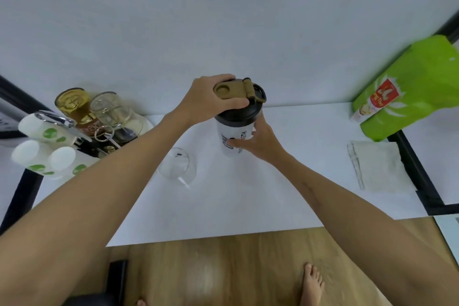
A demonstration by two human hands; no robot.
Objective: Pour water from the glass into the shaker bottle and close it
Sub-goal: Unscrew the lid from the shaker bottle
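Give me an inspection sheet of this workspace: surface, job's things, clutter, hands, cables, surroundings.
Surface: white tabletop, black-edged.
Job's things: white shaker bottle with black lid and tan flip cap upright, lid on; clear drinking glass beside it, looks empty.
Clutter: green printed pouch far right; folded white cloth right; tray of jars and glasses and white bottles with green leaf marks left.
Hands: left hand grips the lid; right hand holds the bottle body.
Cables: nothing seen.
Surroundings: white wall; wooden floor; bare foot.
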